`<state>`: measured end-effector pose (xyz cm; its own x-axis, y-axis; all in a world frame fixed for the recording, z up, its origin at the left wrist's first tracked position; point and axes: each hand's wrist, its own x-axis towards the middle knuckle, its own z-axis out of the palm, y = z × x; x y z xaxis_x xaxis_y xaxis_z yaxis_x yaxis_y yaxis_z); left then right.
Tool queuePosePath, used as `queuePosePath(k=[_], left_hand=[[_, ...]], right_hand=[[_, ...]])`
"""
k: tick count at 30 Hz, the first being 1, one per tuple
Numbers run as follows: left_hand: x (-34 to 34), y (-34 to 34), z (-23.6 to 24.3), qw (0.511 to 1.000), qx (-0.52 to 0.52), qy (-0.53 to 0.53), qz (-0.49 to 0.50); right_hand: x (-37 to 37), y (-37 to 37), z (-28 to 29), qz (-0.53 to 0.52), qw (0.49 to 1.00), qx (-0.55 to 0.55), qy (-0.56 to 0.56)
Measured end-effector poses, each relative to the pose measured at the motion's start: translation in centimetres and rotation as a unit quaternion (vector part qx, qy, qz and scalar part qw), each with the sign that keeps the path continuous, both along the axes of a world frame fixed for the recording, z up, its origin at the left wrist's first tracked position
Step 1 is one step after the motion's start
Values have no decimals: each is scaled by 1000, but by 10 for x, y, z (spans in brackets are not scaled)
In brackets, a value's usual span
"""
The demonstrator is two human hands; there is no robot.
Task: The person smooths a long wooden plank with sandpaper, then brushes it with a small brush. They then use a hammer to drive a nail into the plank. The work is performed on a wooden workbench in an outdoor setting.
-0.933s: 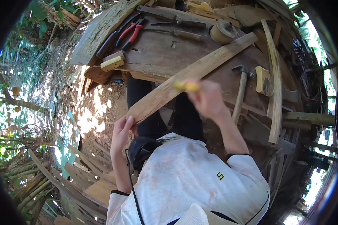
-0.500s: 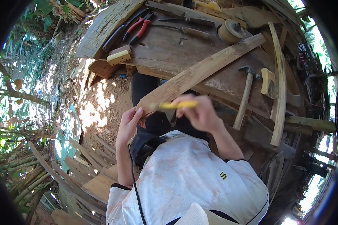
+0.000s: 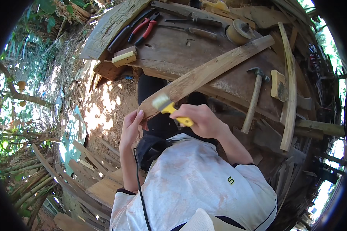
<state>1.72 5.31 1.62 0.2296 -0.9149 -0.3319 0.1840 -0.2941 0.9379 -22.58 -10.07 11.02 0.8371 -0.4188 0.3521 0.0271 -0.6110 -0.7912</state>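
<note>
Yellow-handled, pale-bristled brush (image 3: 169,109) gripped in right hand (image 3: 200,120); left hand (image 3: 132,125) pinching near end of long brown wooden plank (image 3: 208,73). I fear plank twisting if pinch slackens.

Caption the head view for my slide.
Left hand gripping one end of a wooden plank, right hand holding a yellow-handled brush.
</note>
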Motion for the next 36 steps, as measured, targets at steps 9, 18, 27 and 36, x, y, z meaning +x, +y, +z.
queuePosePath(k=[9,18,27,36], left_hand=[[15,17,6,992,17,1,122],[47,46,-4,979,30,-24,201],[73,71,-5,954,32,-67,292],[88,90,-6,938,25,-70,340]], right_hand=[[-12,-9,14,-16,998,-48,33],[-23,-29,21,-88,990,-94,58],[-30,-63,35,-135,987,-63,62],[-40,-83,41,-207,974,-42,86]])
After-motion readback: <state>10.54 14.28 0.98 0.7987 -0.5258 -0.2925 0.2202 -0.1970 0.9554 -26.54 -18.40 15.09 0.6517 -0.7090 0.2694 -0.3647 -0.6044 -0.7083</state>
